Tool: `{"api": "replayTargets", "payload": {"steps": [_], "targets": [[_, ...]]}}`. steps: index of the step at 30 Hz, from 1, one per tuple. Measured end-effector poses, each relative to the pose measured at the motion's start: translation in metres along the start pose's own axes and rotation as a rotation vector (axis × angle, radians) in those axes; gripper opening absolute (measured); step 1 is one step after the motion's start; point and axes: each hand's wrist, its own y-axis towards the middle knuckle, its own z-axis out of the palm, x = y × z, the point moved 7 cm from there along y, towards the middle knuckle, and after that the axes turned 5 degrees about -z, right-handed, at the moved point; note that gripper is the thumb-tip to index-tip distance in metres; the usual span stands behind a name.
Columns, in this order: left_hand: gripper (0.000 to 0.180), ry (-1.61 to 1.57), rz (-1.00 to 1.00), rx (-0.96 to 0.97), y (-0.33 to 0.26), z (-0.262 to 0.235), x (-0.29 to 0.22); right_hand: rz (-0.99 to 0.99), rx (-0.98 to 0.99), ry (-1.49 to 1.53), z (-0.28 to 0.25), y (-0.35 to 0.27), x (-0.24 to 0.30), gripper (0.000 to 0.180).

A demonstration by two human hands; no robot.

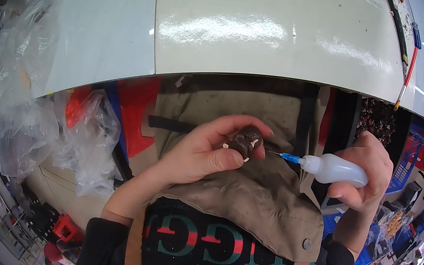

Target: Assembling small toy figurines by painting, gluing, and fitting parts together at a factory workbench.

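Note:
My left hand (200, 153) is closed around a small dark brown moulded piece (242, 143) with cream-coloured bits on it; its exact kind I cannot make out. The piece is held over my lap, between thumb and fingers. My right hand (373, 170) grips a translucent white squeeze bottle (336, 171) lying sideways in it. A blue-hubbed needle tip (291, 158) on the bottle points left at the brown piece. The thin needle ends close to the piece and my left fingertips; whether it touches them is unclear. A brown apron (261, 206) spreads beneath both hands.
A pale worktable (234, 53) curves ahead of my hands. A red-handled brush (408, 77) and other tools lie at its right. Clear plastic bags (21, 87) hang at left near a red stool (135, 115). Small dark and light pieces (375, 121) sit below the table's right edge.

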Motion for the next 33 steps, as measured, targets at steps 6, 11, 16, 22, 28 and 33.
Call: {"api": "replayTargets", "payload": {"steps": [6, 11, 16, 22, 28, 33], "targets": [[0.084, 0.002, -0.042, 0.030, -0.002, 0.000, 0.002, -0.023, 0.052, 0.046, 0.004, 0.016, 0.008, 0.053], [0.083, -0.017, -0.043, 0.039, -0.002, 0.000, 0.004, -0.044, 0.040, 0.056, 0.007, 0.020, 0.013, 0.051], [0.080, -0.021, -0.047, 0.021, -0.004, -0.003, 0.005, -0.051, 0.026, 0.011, 0.007, 0.023, 0.018, 0.051], [0.077, -0.064, -0.033, -0.042, -0.003, -0.005, 0.003, -0.078, 0.025, 0.000, 0.010, 0.026, 0.022, 0.048], [0.076, -0.027, 0.004, -0.071, -0.004, -0.007, -0.001, -0.071, 0.029, -0.057, 0.014, 0.023, 0.022, 0.059], [0.075, -0.032, 0.014, -0.085, -0.002, -0.006, -0.001, -0.068, 0.028, -0.067, 0.014, 0.022, 0.022, 0.059]]}}
